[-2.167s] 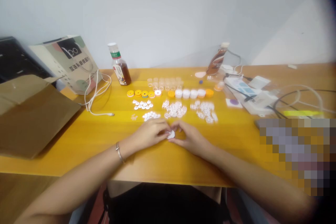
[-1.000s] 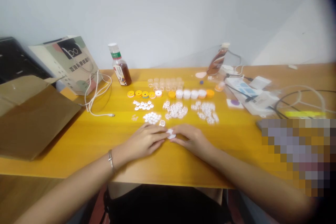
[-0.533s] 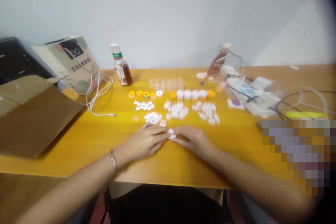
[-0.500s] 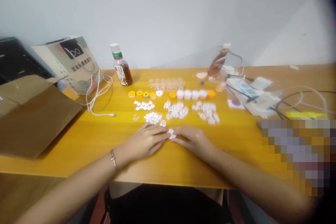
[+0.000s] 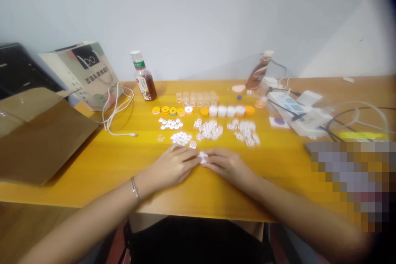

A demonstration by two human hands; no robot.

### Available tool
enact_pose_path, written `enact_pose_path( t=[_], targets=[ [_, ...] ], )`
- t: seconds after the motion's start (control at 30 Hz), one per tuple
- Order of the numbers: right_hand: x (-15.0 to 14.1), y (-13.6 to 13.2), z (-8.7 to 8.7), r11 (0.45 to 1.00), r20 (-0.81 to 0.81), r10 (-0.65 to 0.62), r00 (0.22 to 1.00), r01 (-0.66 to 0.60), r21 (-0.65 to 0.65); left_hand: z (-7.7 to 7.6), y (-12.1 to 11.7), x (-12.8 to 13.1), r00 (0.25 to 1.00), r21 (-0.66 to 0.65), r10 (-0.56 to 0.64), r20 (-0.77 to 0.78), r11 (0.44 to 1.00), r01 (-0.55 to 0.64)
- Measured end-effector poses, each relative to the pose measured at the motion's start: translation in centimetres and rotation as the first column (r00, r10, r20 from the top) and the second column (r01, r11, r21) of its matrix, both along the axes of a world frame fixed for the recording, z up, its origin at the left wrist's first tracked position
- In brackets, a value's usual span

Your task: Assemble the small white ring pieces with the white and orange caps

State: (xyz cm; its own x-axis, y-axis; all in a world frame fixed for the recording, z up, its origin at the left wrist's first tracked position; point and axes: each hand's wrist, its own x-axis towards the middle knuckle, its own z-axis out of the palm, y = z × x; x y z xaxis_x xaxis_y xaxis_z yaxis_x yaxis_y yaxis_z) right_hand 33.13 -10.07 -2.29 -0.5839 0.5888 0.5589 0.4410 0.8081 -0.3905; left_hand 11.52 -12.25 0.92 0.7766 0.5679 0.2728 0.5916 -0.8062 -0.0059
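Between the fingertips of both hands is a small white piece (image 5: 202, 157), held low over the near half of the table. My left hand (image 5: 177, 165), with a bracelet at the wrist, pinches its left side. My right hand (image 5: 227, 166) grips the right side. The piece is too blurred and covered to tell its exact kind. Just beyond my left fingers lies a single white patterned piece (image 5: 193, 144). A cluster of small white discs (image 5: 181, 138) sits behind my left hand. White openwork pieces (image 5: 210, 130) form a heap beyond the fingers.
Orange and white round caps (image 5: 173, 111) stand in a row, with clear little cups (image 5: 198, 99) behind. A brown bag (image 5: 46, 132) and white cable (image 5: 116, 107) lie left. Two bottles, one dark (image 5: 145, 82), one tilted (image 5: 259, 72), stand at the back. A power strip (image 5: 291, 107) lies right.
Both hands stay on the small white piece with barely any movement. The whole view has shifted very slightly.
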Motion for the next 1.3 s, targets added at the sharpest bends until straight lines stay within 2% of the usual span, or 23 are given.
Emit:
enact_pose_path(
  t=[0.23, 0.53, 0.67, 0.83, 0.9, 0.97, 1.03, 1.1, 1.2, 1.3],
  targets=[
    [-0.2, -0.1, 0.5, 1.0, 0.115, 0.023, 0.993, -0.025, 0.012, 0.0, -0.3, 0.3, 0.995, 0.082, -0.023, -0.092, 0.996, 0.03],
    [-0.2, 0.1, 0.3, 1.0, 0.066, 0.016, 0.998, -0.016, -0.011, -0.9, -0.7, 0.6, 0.991, 0.22, -0.034, -0.129, 0.974, 0.062],
    [-0.2, 0.2, 0.2, 1.0, 0.033, 0.006, 0.999, -0.006, -0.009, -1.2, -0.6, 0.7, 0.992, 0.196, -0.027, -0.123, 0.979, 0.051],
    [-0.3, 0.4, 0.1, 0.999, -0.022, 0.01, 1.0, -0.011, -0.046, -0.6, -0.3, 0.5, 1.0, 0.068, -0.007, -0.025, 0.998, 0.009],
    [-0.3, 0.5, 0.1, 0.997, -0.042, 0.015, 0.999, -0.018, -0.077, -0.2, 0.3, -0.2, 0.999, 0.025, 0.033, 0.033, 0.999, -0.034],
    [-0.3, 0.5, 0.2, 0.994, -0.055, -0.004, 0.998, -0.002, -0.111, 0.2, 1.3, -1.5, 0.984, 0.007, 0.127, 0.121, 0.992, -0.129],
    [-0.3, 0.4, 0.5, 0.988, -0.049, -0.045, 0.998, 0.038, -0.147, 0.7, 2.8, -3.3, 0.934, -0.012, 0.257, 0.247, 0.965, -0.262],
    [-0.4, 0.3, 0.7, 0.982, -0.026, -0.072, 0.997, 0.066, -0.176, 1.2, 4.6, -5.5, 0.875, -0.094, 0.38, 0.299, 0.925, -0.369],
    [-0.5, 0.2, 1.0, 0.976, -0.01, -0.073, 0.997, 0.07, -0.204, 2.1, 7.1, -8.5, 0.825, -0.182, 0.512, 0.241, 0.858, -0.48],
    [-0.5, 0.1, 1.2, 0.97, -0.013, -0.063, 0.998, 0.058, -0.236, 2.7, 9.0, -10.1, 0.815, -0.229, 0.556, 0.166, 0.825, -0.516]
  ],
)
